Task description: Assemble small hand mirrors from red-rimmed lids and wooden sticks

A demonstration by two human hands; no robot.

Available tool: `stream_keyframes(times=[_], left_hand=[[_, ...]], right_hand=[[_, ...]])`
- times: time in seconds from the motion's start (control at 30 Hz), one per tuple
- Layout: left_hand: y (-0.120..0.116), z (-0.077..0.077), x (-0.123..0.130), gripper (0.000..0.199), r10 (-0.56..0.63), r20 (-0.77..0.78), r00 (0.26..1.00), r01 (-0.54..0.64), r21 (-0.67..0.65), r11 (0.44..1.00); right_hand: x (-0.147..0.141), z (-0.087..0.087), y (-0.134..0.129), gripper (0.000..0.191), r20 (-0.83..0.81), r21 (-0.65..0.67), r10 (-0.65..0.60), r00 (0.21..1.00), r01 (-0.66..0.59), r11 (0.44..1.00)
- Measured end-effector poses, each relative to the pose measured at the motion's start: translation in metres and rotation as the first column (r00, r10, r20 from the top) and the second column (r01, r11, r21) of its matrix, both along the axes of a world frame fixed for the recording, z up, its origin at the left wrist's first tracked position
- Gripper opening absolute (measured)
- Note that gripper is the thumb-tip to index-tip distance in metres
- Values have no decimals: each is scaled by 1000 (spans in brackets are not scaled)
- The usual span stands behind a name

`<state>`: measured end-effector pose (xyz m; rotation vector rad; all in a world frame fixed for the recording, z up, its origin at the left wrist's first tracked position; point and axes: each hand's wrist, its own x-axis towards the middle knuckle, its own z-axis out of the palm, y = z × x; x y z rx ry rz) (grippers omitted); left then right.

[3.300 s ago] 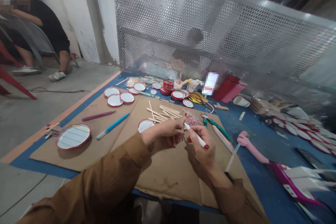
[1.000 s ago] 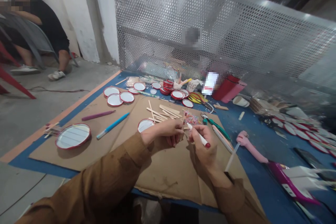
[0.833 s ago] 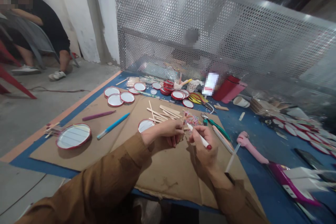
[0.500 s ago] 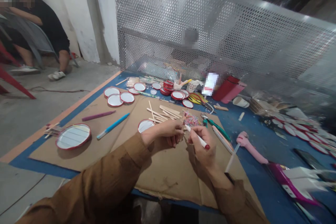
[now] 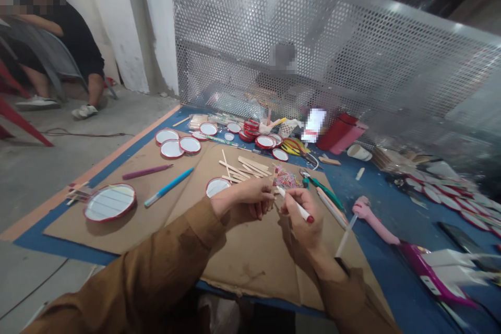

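A seated person (image 5: 58, 47) occupies the upper left of the frame, behind a perforated metal panel's (image 5: 313, 47) left end. Red-rimmed round lids (image 5: 172, 148) and purple (image 5: 147, 171) and blue (image 5: 169, 187) markers lie on brown cardboard (image 5: 78, 224); green-handled pliers (image 5: 323, 186) and a pink glue gun (image 5: 371, 222) lie right of centre.

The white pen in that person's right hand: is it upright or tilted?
Tilted: the white pen slants across the right hand, red end low, tip leaning toward the left hand.

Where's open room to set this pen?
Bare cardboard lies just below your right hand, and another patch sits between the blue pen and the large red-rimmed disc. It's crowded at the far edge, around the craft sticks and smaller red-rimmed discs.
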<state>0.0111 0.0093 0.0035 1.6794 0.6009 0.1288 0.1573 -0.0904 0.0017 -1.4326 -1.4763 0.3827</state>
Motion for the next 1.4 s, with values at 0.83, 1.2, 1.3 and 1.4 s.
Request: stream_keyframes(times=[0.83,1.2,1.3,1.4], left_hand=[[-1,2,0,26,6,9,1000,-6,-3,1000],[0,0,0,21,1,11,1000,-1,-9,1000],[0,0,0,22,-1,11,1000,1,-6,1000],[-1,1,0,24,-2,12,1000,2,-1,1000]], right_hand=[[0,-1,1,19,78,6,11,997,-11,1000],[2,-3,1,19,18,-2,15,1000,-15,1000],[2,-4,1,18,23,2,17,1000,-17,1000],[2,-3,1,18,32,6,17,999,-17,1000]])
